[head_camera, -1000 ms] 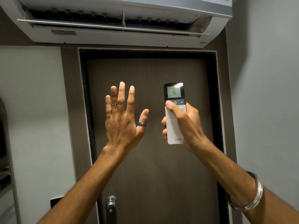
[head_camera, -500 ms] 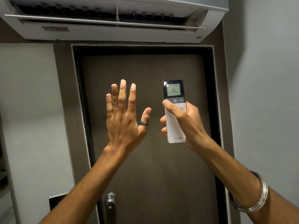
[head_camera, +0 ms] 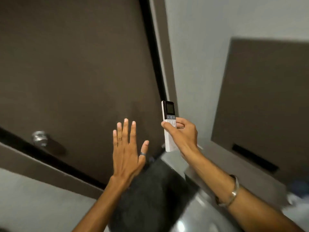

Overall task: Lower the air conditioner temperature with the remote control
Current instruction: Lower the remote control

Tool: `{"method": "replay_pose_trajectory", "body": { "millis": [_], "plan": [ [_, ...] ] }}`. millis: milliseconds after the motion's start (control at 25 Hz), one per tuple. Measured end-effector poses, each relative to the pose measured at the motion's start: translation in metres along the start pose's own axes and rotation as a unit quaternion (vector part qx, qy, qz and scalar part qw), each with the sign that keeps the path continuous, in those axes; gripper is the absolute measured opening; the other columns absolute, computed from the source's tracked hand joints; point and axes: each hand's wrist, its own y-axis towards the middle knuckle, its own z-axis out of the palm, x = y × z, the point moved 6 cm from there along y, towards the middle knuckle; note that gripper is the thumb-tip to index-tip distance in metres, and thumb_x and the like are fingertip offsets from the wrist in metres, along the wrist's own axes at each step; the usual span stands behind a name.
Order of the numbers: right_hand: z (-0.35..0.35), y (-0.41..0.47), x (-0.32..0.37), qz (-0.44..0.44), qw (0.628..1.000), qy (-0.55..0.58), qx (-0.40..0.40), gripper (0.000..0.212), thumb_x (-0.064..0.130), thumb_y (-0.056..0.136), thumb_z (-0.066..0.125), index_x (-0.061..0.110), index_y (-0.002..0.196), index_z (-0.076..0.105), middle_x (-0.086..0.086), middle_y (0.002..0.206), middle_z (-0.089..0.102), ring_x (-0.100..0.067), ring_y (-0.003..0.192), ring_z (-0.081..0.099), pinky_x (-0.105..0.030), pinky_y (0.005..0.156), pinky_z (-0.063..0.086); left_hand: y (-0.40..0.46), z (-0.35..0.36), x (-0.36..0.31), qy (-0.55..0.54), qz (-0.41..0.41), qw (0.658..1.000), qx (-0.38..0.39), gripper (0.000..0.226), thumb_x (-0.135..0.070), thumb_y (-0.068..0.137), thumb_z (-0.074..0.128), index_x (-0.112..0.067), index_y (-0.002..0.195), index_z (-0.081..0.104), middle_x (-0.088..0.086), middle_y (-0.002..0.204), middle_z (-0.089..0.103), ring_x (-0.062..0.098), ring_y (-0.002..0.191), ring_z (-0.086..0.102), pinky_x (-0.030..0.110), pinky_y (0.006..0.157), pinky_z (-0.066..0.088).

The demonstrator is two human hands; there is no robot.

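So the remote control [head_camera: 169, 126] is gripped in the right hand [head_camera: 181, 133], long axis held roughly upright with the screen end topmost, thumb laid across the white keys just under the dark button row. Its screen looks blank, digits can't be read. The left hand [head_camera: 125, 151] is held empty, fingers spread, just beside and lower, not touching. Behind, only a brown door [head_camera: 75, 64] is seen; the air conditioner isn't in view, so aim probably needs tipping upward
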Motion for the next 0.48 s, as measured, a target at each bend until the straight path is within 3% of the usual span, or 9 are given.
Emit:
{"method": "replay_pose_trajectory", "body": {
  "millis": [160,240,320,480],
  "plan": [
    [-0.117,0.026,-0.177,0.201,0.966,-0.030,-0.162,0.045,0.027,0.065,0.101,0.018,0.104,0.079,-0.001,0.089,0.084,-0.010,0.068,0.079,-0.021,0.058,0.061,-0.064,0.148,-0.068,-0.057,0.058,0.983,0.167,0.076,-0.058,0.105,0.029,-0.013,0.165,0.017,0.011,0.175,0.006,0.027,0.162,-0.006,0.050,0.132,0.005],
    [-0.170,0.047,-0.263,0.278,0.934,-0.059,-0.215,0.048,0.023,0.070,0.099,0.007,0.110,0.078,-0.014,0.100,0.084,-0.029,0.085,0.082,-0.037,0.073,0.068,-0.086,0.227,-0.107,-0.079,0.099,0.963,0.238,0.074,-0.054,0.105,0.034,-0.010,0.163,0.023,0.015,0.173,0.014,0.031,0.162,0.001,0.054,0.130,0.012],
    [-0.211,0.066,-0.342,0.327,0.908,-0.087,-0.246,0.042,0.022,0.074,0.096,0.001,0.107,0.079,-0.021,0.105,0.083,-0.037,0.093,0.082,-0.049,0.082,0.068,-0.107,0.297,-0.139,-0.097,0.142,0.947,0.272,0.071,-0.050,0.105,0.039,-0.008,0.162,0.028,0.019,0.171,0.021,0.035,0.160,0.009,0.056,0.130,0.014],
    [-0.258,0.094,-0.482,0.383,0.850,-0.157,-0.325,0.038,0.039,0.065,0.097,0.011,0.087,0.083,-0.009,0.092,0.085,-0.024,0.084,0.083,-0.035,0.069,0.065,-0.151,0.431,-0.181,-0.122,0.154,0.916,0.349,0.072,-0.051,0.106,0.032,-0.011,0.164,0.019,0.018,0.173,0.013,0.036,0.161,0.004,0.050,0.132,0.005]
  ]
}}
